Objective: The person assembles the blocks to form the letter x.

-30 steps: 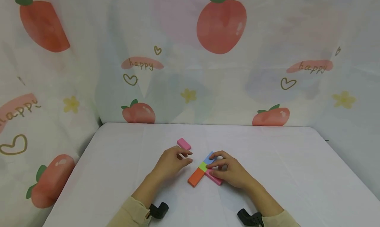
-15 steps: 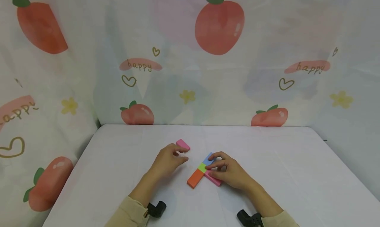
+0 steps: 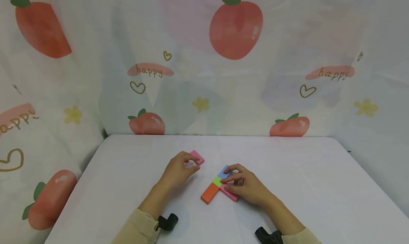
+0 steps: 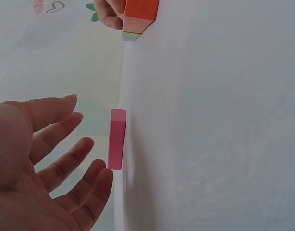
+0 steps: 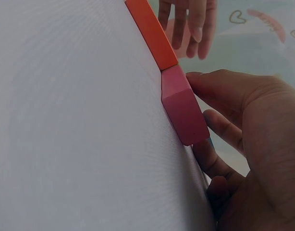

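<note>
A lone pink block lies on the white table toward the back. My left hand hovers at its near left side, fingers spread and slightly bent; in the head view the fingertips overlap the block. The left wrist view shows a fingertip close to that pink block, but contact is unclear. Nearer me, an orange block, a green block and a blue block form a slanting row. A second pink block branches off it. My right hand rests on this group with relaxed fingers.
The white-covered table ends at a printed cloth backdrop with fruit, hearts and flowers. Black wrist cameras sit below both hands, the left camera and the right camera.
My left hand has moved left and slightly back, its fingers coming over the near edge of the lone pink block. The right hand stays on the joined blocks. The head view has shifted slightly.
</note>
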The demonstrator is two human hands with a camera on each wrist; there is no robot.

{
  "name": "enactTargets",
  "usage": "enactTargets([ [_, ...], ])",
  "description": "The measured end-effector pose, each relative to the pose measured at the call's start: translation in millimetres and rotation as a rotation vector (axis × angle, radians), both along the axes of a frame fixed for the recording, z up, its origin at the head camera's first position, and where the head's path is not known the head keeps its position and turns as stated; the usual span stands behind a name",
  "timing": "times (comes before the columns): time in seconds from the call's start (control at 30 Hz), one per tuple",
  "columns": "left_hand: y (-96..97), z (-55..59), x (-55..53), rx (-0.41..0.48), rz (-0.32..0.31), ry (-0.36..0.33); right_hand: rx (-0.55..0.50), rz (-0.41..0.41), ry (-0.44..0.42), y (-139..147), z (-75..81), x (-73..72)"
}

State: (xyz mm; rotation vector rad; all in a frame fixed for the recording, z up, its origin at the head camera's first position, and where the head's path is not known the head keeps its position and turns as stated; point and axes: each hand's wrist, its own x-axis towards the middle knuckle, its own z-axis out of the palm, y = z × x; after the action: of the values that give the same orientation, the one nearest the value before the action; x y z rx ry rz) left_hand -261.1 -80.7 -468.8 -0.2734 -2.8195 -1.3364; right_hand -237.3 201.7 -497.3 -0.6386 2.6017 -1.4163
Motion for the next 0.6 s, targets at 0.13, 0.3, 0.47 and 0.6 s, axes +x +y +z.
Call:
enactTargets([
  [0.13, -0.4, 0.4, -2.6, 0.006, 0.006, 0.012, -0.006, 0.005, 0.0, 1, -1.0, -0.4],
  [0.3, 0.1, -0.7, -6.4, 0.013, 0.016, 0.015, -0.011, 0.014, 0.007, 1, -1.5, -0.5],
  [0.47, -0.1, -3.0, -10.0, 0.006, 0.016, 0.018, -0.005, 0.011, 0.007, 1, -1.3, -0.6],
  [0.6, -0.4, -6.0, -12.8, -0.001, 0.016, 0.034, -0.007, 0.006, 0.003, 1, -0.9, -0.4],
])
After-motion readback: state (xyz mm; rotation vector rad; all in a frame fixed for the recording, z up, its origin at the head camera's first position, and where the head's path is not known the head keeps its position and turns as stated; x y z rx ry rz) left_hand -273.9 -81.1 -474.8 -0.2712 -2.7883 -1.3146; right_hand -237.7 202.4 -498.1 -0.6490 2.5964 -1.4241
